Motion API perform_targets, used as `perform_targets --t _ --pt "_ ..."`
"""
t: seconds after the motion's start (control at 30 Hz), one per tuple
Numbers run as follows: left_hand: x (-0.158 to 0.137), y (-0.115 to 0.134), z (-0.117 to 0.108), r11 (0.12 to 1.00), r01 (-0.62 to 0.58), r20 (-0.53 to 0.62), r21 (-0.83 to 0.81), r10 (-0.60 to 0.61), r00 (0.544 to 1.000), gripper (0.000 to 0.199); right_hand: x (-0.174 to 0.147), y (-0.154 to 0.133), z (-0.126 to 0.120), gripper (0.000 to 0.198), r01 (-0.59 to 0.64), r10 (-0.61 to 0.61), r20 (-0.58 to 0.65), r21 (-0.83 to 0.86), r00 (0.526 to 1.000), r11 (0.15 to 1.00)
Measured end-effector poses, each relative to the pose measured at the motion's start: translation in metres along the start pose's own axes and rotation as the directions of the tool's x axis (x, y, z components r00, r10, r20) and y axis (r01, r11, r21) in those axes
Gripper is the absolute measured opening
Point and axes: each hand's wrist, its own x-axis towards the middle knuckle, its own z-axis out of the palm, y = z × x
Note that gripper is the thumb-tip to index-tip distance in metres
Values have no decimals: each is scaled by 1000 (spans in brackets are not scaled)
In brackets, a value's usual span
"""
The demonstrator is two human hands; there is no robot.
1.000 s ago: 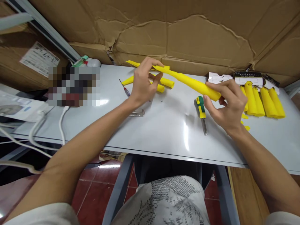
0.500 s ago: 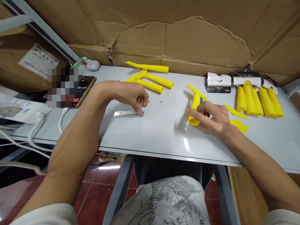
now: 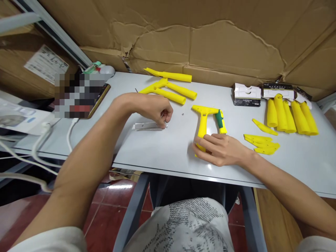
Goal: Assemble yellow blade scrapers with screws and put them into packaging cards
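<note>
My left hand [image 3: 157, 111] has its thumb and fingers pinched together at the right end of thin metal blades [image 3: 145, 126] lying on the table. Something small and shiny shows at its fingertips, too small to name. A tiny metal piece [image 3: 183, 114] lies just to the right of that hand. My right hand [image 3: 216, 148] is closed around the lower part of a yellow T-shaped handle [image 3: 202, 124], whose crosspiece points away from me. Beside it, past my right fingers, stands out a green-and-yellow grip [image 3: 219, 120]; whether my hand holds this too, I cannot tell.
More yellow handles [image 3: 181, 90] lie at the back. Flat yellow pieces [image 3: 262, 142] are right of my right hand, with several yellow tubes [image 3: 280, 112] and small boxes [image 3: 246, 95] behind. A phone [image 3: 98, 101] and white cables [image 3: 43, 140] are at left.
My right hand has moved left and toward me, turning the yellow handle so its crosspiece and the green-and-yellow grip show fully. My left hand stays pinched at the blades' end.
</note>
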Motion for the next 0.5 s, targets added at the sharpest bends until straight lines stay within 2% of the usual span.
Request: perform_targets --t 0.17,0.27,0.5 --pt "1 0 0 999 -27 -1 -26 27 1000 23 0 2 0 18 -17 17 25 -1 1000 1000" --pt "0 3 0 999 -30 -2 -28 30 1000 21 -2 4 1 13 -38 37 39 14 999 999" --pt "0 6 1 998 -44 4 -45 44 999 21 -3 2 10 48 -62 62 -6 69 998 996"
